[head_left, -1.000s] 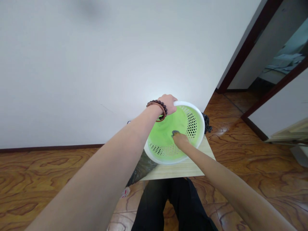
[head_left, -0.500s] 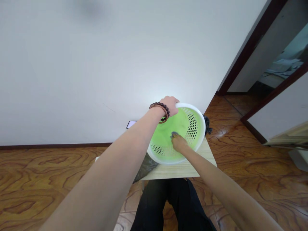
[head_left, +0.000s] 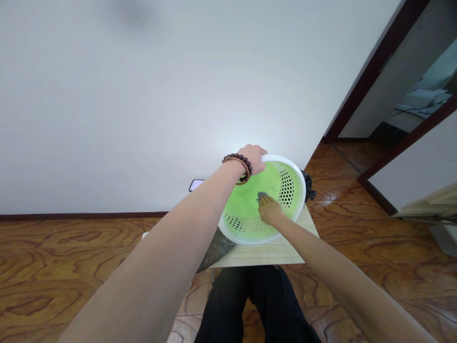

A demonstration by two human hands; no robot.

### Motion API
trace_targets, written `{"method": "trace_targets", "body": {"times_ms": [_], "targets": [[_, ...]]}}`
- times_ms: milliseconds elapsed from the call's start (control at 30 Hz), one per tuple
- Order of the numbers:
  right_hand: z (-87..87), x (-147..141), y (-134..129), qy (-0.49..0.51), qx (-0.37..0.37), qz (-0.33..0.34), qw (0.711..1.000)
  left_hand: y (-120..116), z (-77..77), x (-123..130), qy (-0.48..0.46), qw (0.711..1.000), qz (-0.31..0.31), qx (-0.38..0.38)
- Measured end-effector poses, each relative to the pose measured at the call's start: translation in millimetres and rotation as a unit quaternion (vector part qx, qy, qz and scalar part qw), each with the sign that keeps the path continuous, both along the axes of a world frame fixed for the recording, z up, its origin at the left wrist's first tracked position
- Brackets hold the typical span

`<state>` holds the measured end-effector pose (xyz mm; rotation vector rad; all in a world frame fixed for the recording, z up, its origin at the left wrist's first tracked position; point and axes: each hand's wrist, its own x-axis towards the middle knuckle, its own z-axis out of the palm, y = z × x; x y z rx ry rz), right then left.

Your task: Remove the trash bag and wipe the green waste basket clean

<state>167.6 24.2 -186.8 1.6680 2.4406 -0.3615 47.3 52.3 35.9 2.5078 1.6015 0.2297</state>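
Observation:
A round plastic basket [head_left: 299, 209], green inside with a white rim and rows of holes, rests tilted on a small light-wood table [head_left: 264, 256]. My left hand [head_left: 254, 157], with beaded bracelets at the wrist, is closed over the basket's far rim. Inside the basket, my right hand [head_left: 268, 209] presses a small grey cloth [head_left: 262, 195] against the green bottom. Most of that cloth is hidden under the fingers.
A phone [head_left: 196, 184] lies by the wall, partly behind my left forearm. A dark plastic bag [head_left: 218, 248] sits at the table's left, and a black bunched thing [head_left: 308, 186] is beyond the basket's right side. A doorway opens at the right.
My right hand and the grey cloth have slid slightly to the right across the basket's bottom. The left hand keeps its hold on the rim.

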Motion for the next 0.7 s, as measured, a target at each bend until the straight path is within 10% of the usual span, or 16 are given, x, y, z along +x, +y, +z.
{"method": "trace_targets", "body": {"times_ms": [367,700], "targets": [[13.3,-63.3,-31.3,0.349,-0.207,-0.027,0.914,-0.2,-0.8,-3.5,-0.013,1.000,-0.001,0.005],[0.0,2.3,0.0,0.041,-0.059,0.066,0.995,2.8,-2.9,-4.8,-0.003,1.000,0.000,0.003]]}}
